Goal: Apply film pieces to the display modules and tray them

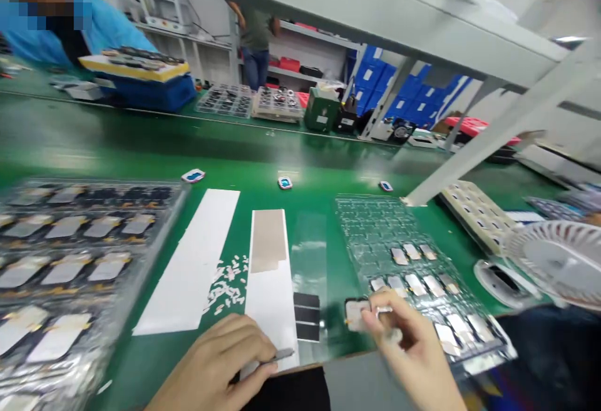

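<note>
My left hand (230, 361) is closed at the near edge of the table. Between its thumb and fingers is a slim grey metal tool (283, 354), perhaps tweezers; its tip lies over a white strip (267, 298) with a beige upper part. My right hand (406, 339) pinches a small square display module (355, 314) with a pale face and dark rim. Something whitish shows among the right fingers, too blurred to name. Between the hands lies a clear sheet (310, 254) bearing black rectangular pieces (307, 317).
A clear tray of display modules (66, 226) stands at left; another, partly filled clear tray (375, 236) is at right. White scraps (228, 286) lie beside a white paper strip (192, 261). A slanting post (488, 123) and a white basket (558, 261) are at right. Co-workers are beyond.
</note>
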### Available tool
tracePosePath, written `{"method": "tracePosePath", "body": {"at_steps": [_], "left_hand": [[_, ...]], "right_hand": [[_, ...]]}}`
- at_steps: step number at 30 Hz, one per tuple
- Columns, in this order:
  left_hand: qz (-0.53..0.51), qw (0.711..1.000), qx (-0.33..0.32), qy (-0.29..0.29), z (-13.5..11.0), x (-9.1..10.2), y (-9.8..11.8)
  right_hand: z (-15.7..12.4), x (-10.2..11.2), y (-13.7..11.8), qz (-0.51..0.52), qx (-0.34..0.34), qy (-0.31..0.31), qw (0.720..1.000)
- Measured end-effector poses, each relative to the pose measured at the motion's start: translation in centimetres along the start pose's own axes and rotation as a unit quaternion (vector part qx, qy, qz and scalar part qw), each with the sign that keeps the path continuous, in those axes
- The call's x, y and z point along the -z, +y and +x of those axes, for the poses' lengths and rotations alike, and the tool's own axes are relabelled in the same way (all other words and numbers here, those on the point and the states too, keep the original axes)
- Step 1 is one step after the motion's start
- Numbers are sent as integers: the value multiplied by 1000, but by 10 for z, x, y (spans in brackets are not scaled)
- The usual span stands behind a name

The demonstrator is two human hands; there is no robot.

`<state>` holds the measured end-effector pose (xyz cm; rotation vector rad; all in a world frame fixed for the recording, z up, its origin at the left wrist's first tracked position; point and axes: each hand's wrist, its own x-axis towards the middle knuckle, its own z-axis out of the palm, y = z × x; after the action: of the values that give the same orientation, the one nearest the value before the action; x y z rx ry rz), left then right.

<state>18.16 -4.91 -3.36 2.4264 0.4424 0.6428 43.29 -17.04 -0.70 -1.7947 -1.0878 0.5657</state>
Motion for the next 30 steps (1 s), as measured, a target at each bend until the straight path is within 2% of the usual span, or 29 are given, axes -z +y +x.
{"method": "tracePosePath", "body": {"at_steps": [2,4,6,9,11,14,18,22,26,30], "left_hand": [[-32,999,-5,13,6,-11,-13],[-57,997,-14,43,7,-18,-23],[-72,994,-12,81,5,-22,-30],[-78,989,5,125,0,-22,-33],[-81,987,32,138,-3,-21,-32],[-87,984,73,135,-5,-21,-31],[-102,982,99,122,-6,-21,-28],[-119,976,113,146,-7,-19,-25],[-111,976,95,162,-11,-17,-26],[-90,963,149,205,-17,-19,-29]], "right_hand": [[17,30,15,-74,-13,27,997],[42,57,31,-181,-21,70,981],[70,74,47,-215,-32,68,974],[102,83,69,-242,-40,28,969],[112,81,79,-261,-43,9,964],[111,80,86,-299,-39,20,953],[94,81,81,-353,1,49,934],[74,75,75,-401,42,15,915],[61,70,73,-462,45,1,886],[56,68,72,-507,53,-14,860]]}}
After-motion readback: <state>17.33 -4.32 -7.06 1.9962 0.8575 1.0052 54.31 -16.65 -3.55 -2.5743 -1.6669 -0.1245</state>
